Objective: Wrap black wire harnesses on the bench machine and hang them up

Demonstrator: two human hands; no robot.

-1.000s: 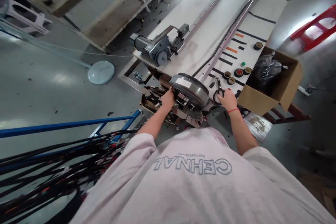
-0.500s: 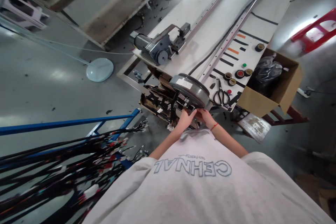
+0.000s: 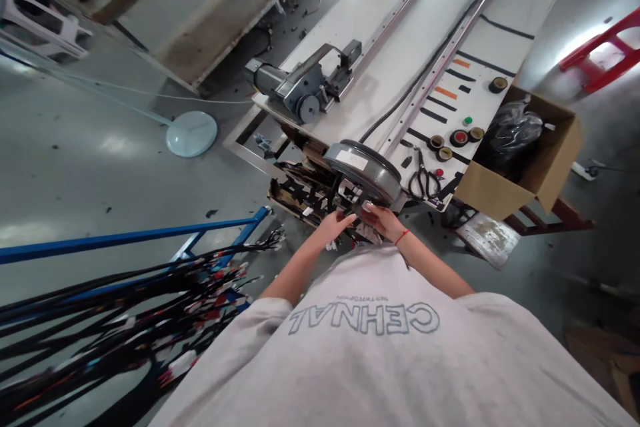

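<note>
Both hands are close to my body, in front of a round grey taping-machine head (image 3: 365, 167) at the near end of the long table. My left hand (image 3: 334, 225) has moved off to its left, thumb pointing right and fingers curled beside dark parts; whatever it grips is too small to name. By the metal fitting (image 3: 349, 192) below the round head, my right hand (image 3: 383, 220) is closed with the thumb on top, a red string on its wrist. What lies in its fingers is hidden. Black scissors (image 3: 424, 181) rest on the table to the right.
Tape rolls (image 3: 444, 154) and black strips lie on the white table (image 3: 400, 33). A motor unit (image 3: 295, 87) stands at its left edge. An open cardboard box (image 3: 555, 167) is on the right. Bundled wire harnesses (image 3: 150, 320) hang by a blue rack (image 3: 125, 233) at left.
My left hand has moved left and slightly down, away from my right hand. My right hand has turned a little, its thumb now showing, and stays by the metal fitting.
</note>
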